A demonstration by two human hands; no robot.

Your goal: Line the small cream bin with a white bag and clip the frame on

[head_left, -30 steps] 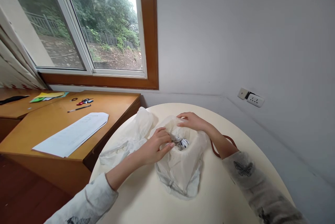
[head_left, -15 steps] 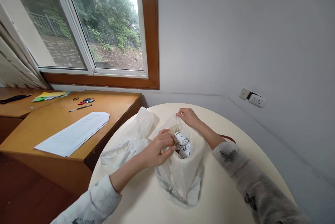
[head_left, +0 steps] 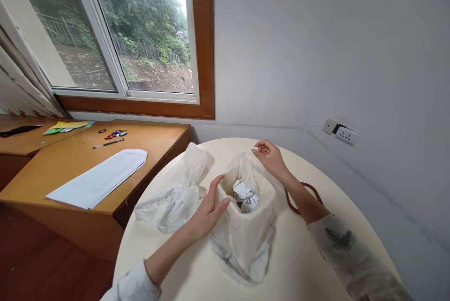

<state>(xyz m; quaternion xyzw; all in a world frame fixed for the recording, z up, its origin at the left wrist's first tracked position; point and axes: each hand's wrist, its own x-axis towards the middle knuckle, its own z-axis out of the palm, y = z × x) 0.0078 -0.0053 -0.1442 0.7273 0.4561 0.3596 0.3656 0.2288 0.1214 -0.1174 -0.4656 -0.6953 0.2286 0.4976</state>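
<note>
A container lined with a white plastic bag [head_left: 246, 240] stands on the round table, the bag folded out over its rim. Crumpled white paper with dark lines [head_left: 245, 193] lies inside the opening. My left hand [head_left: 208, 211] cups the left side of the lined container, thumb on the front rim and fingers stretched along the left edge. Behind and to the right of the opening, my right hand [head_left: 270, 156] is off the bag, its fingers loosely bent and apart with nothing visible in them. Both sleeves are light grey with dark butterflies.
A second white plastic bag [head_left: 176, 198] lies crumpled left of the container. A brown cord-like loop [head_left: 316, 191] lies under my right forearm. On the wooden desk [head_left: 158, 139] are paper sheets [head_left: 101, 176], a pen [head_left: 108, 143] and keys [head_left: 118, 134]. The wall carries a socket [head_left: 347, 135].
My right hand has let go of the bag's back edge and moved right. My left hand's fingers have straightened along the left rim. The bag's back edge now hangs outward and the opening looks wider.
</note>
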